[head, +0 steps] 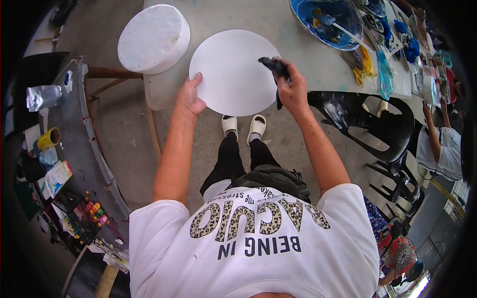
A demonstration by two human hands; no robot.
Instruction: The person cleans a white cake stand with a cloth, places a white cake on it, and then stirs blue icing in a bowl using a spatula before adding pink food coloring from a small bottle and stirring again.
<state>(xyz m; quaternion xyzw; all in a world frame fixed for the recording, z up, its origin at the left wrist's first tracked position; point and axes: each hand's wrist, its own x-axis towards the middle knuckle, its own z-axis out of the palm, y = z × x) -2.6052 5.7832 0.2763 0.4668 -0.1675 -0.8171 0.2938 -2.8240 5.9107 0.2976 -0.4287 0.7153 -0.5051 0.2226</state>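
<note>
A round white board [233,74] lies level before me, over the near edge of the pale table [164,91]. My left hand [192,96] grips its left rim, thumb on top. At the right rim my right hand [292,87] holds a crumpled dark cloth [275,67]; whether its fingers also bear on the board I cannot tell. Beyond my left hand stands a thick white foam disc [152,39]. A blue-smeared mixing bowl [303,15] with a white-handled spatula [350,34] sits at the table's far right.
Used piping bags [367,67] lie near the right table edge, beside blue-stained tools. Black plastic chairs [395,123] stand below them. A co-worker in a white shirt [443,152] is at the right. Another table [80,149] on the left bears small bottles [97,214] and a yellow roll [50,138].
</note>
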